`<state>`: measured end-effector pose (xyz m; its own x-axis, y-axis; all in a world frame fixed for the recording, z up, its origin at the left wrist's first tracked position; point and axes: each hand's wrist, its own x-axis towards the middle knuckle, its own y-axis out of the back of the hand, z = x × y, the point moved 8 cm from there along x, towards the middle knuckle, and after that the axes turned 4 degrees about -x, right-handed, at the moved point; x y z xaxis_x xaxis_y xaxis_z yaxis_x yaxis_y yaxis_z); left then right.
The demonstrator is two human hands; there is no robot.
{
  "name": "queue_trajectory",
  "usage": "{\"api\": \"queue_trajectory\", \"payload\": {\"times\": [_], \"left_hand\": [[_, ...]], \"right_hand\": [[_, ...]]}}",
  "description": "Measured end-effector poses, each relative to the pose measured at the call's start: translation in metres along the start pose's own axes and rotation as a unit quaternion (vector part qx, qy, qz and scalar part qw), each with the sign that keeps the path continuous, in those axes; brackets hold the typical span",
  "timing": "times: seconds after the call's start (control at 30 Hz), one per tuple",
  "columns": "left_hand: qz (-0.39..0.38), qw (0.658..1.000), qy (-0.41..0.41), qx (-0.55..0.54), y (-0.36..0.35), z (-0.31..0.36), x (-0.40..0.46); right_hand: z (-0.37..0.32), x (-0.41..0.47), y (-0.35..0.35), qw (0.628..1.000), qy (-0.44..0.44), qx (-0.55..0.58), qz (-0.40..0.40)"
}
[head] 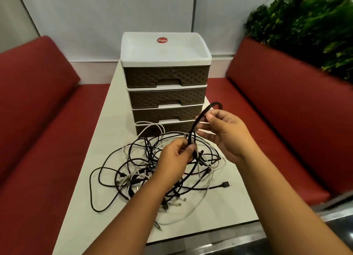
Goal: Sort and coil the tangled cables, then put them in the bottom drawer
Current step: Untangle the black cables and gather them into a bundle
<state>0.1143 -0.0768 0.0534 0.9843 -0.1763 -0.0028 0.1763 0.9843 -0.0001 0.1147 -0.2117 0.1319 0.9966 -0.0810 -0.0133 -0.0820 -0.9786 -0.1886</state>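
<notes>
Both hands work over a white bench (pixel 91 224), each clamped on the same black cable (pixel 196 123). The left hand (pixel 172 161) sits lower and nearer the person, its fingers curled round the cable's lower run together with a few other strands gathered there. The right hand (pixel 223 134) is higher and just beyond it, pinching the black cable between thumb and fingertips; above that pinch the cable arcs over in a loop. The two hands are close together but not touching, the cable stretched between them.

Beneath and around the left hand lies the tangled heap of cables (pixel 137 170), black and white strands mixed, spreading out to the left of both hands and back toward the person. A black plug (pixel 225 184) on one strand lies on the bench below the right forearm, apart from the heap's middle.

Just beyond the hands stands a drawer unit (pixel 166 83) with a white top and four brown woven-pattern drawers, all closed. The bottom drawer (pixel 164 127) is straight past the hands, its right part hidden behind the right hand, with a white cable looping against its front.

Red cushioned seats (pixel 38 121) flank the bench on both sides, and green foliage (pixel 305 21) rises far to the right of the right hand.
</notes>
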Motion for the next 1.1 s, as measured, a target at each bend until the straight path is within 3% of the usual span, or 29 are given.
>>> {"api": "queue_trajectory", "payload": {"times": [0.1, 0.23, 0.47, 0.63, 0.73, 0.83, 0.93, 1.0, 1.03, 1.1], "left_hand": [[0.011, 0.998, 0.027, -0.049, 0.000, -0.005, -0.001], [0.040, 0.995, 0.060, -0.063, 0.006, -0.015, 0.000], [0.115, 0.990, 0.084, 0.004, 0.012, -0.029, -0.003], [0.146, 0.980, 0.127, -0.042, 0.017, -0.037, -0.008], [0.179, 0.966, 0.125, -0.142, 0.020, -0.037, -0.011], [0.175, 0.923, 0.120, -0.321, 0.020, -0.030, -0.015], [0.169, 0.923, 0.106, -0.330, 0.026, -0.022, -0.014], [0.166, 0.925, 0.098, -0.328, 0.026, -0.016, -0.009], [0.164, 0.925, 0.091, -0.331, 0.024, -0.012, -0.006], [0.157, 0.929, 0.071, -0.328, 0.020, 0.003, 0.000]], "right_hand": [[0.026, -0.003, 0.016, 0.988, -0.011, -0.157, 0.012], [0.067, -0.012, 0.015, 0.928, -0.004, -0.369, -0.038], [0.082, -0.004, 0.026, 0.921, 0.007, -0.390, -0.021], [0.094, 0.009, 0.053, 0.925, -0.007, -0.380, 0.005], [0.099, 0.018, 0.070, 0.932, 0.003, -0.359, 0.050], [0.110, 0.027, 0.085, 0.929, -0.020, -0.361, 0.075], [0.118, 0.031, 0.085, 0.884, -0.019, -0.466, 0.038], [0.099, 0.026, 0.068, 0.845, 0.082, -0.527, 0.026], [0.085, 0.019, 0.053, 0.848, 0.150, -0.507, -0.002], [0.064, -0.001, 0.012, 0.865, 0.211, -0.432, -0.144]]}}
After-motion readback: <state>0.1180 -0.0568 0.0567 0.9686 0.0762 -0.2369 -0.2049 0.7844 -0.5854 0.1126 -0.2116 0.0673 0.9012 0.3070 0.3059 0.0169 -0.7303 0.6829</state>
